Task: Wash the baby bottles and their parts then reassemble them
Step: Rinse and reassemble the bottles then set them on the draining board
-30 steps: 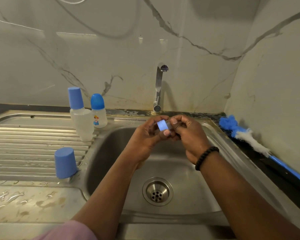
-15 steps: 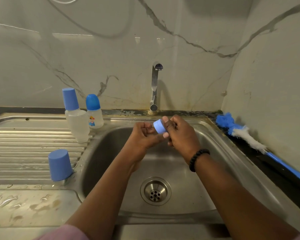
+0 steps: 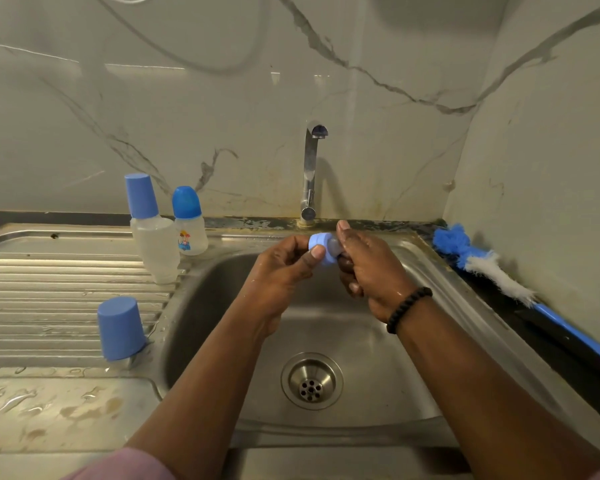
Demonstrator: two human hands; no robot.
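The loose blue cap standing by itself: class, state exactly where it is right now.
In the head view the loose blue cap stands on the ribbed draining board, left of the sink basin, nearer the camera than the two bottles.

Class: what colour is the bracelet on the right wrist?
Black beads, on the bracelet in the head view.

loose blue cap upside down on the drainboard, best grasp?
Take the blue cap by its smooth side wall, coming from above, fingers on opposite sides across its body. It stands on its wider open end, closed end up, alone on the ribbed drainboard by the sink basin edge, tilting slightly. Nothing crowds its sides, though the slight taper towards the top may let fingers slip, so grip low.
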